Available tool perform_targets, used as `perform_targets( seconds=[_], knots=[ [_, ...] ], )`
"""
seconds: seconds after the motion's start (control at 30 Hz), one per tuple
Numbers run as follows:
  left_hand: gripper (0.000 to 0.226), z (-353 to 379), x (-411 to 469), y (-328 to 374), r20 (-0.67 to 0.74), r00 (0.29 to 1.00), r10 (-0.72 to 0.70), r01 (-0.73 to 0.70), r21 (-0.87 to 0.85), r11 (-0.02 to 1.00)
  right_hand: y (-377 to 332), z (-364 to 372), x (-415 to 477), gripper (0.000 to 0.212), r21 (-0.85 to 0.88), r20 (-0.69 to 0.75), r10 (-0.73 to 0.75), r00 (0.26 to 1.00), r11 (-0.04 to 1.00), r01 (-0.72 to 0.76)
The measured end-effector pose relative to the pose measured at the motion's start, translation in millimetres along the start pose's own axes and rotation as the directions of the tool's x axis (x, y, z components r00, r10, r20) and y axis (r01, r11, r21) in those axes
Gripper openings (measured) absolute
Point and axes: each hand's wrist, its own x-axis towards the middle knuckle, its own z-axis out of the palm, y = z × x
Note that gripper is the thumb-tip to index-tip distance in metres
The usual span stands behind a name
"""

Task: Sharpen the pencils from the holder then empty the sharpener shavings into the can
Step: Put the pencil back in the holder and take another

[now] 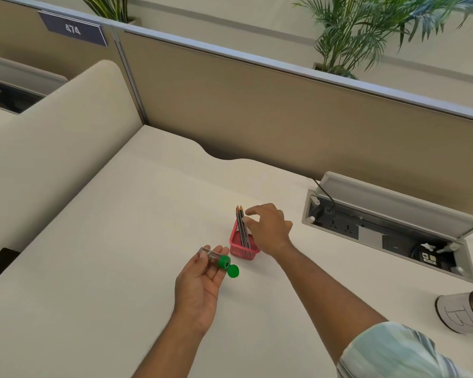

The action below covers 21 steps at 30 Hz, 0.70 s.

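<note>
A small red mesh holder (239, 248) stands mid-desk with a few dark pencils (242, 227) upright in it, tips up. My right hand (269, 229) hovers at the pencils, fingers apart and touching their upper ends, nothing gripped. My left hand (202, 279) lies palm up just left of the holder and cradles a clear tube sharpener (216, 259) with a green end; its green cap (233, 271) hangs open to the right. A grey can (459, 312) with shavings inside stands tilted at the right edge.
An open cable box (388, 230) with sockets and a raised lid is sunk into the desk on the right. Beige partitions (257, 105) close off the back and left. The white desk (107, 268) stretches wide on the left.
</note>
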Motion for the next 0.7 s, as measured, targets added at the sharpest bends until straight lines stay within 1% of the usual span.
perform_targets(
  seconds=[0.13, 0.37, 0.47, 0.57, 0.63, 0.7],
  knots=[
    [0.027, -0.2, -2.2, 0.9, -0.002, 1.0, 0.001, -0.001, 0.017, 1.0, 2.4, 3.0, 0.2, 0.021, 0.003, 0.025, -0.006, 1.0, 1.0, 0.005],
    [0.027, 0.7, -3.3, -0.4, -0.009, 1.0, -0.003, 0.003, 0.015, 1.0, -2.4, 4.0, 4.2, 0.014, 0.077, -0.03, 0.001, 1.0, 0.997, 0.001],
    [0.027, 1.3, -3.2, 1.1, -0.005, 1.0, 0.0, 0.0, 0.017, 1.0, -1.8, -0.9, 1.4, 0.002, 0.198, -0.084, -0.011, 0.996, 0.98, 0.027],
    [0.027, 3.4, -3.7, 1.8, 0.001, 1.0, -0.001, 0.001, 0.008, 1.0, -0.3, -12.9, -6.6, 0.005, 0.309, -0.174, -0.059, 0.983, 0.944, 0.111],
    [0.026, 6.6, -5.2, 1.6, 0.011, 1.0, -0.001, 0.001, 0.005, 1.0, 0.3, -26.8, -16.3, 0.003, 0.408, -0.27, -0.075, 0.96, 0.894, 0.185],
    [0.024, 11.2, -8.4, 0.0, 0.031, 1.0, 0.003, -0.003, 0.011, 1.0, 1.1, -44.8, -30.8, 0.004, 0.498, -0.331, -0.065, 0.941, 0.835, 0.233]
  ],
)
